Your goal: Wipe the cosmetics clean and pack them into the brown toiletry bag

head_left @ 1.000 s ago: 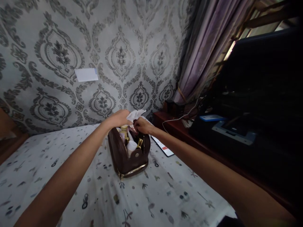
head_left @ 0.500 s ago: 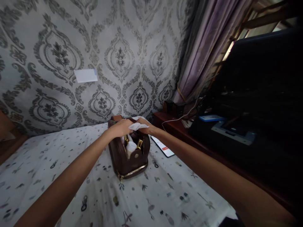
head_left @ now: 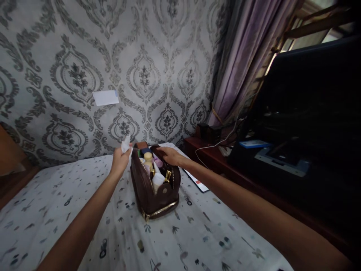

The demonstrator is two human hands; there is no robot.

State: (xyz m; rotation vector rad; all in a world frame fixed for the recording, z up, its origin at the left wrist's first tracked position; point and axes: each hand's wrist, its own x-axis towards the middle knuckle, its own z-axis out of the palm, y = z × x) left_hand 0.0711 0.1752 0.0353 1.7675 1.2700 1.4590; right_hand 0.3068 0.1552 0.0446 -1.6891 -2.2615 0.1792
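Note:
A brown leather pouch (head_left: 153,195) stands open on the patterned bedsheet (head_left: 70,210), filled with several small bottles and tubes (head_left: 153,167). My left hand (head_left: 120,160) is just left of the pouch and grips a crumpled white tissue (head_left: 125,145). My right hand (head_left: 169,155) rests on the pouch's right upper edge with its fingers bent over the rim; it holds nothing else that I can see.
A phone (head_left: 196,180) lies on the sheet right of the pouch. A dark wooden side table (head_left: 214,158) with a white cable and a dark printer (head_left: 282,154) stands at the right. Patterned wall and purple curtain (head_left: 239,64) are behind.
My left hand has pulled the tissue out of the pouch's top and moved it left. My right hand has let go of the tissue and settled on the pouch's rim.

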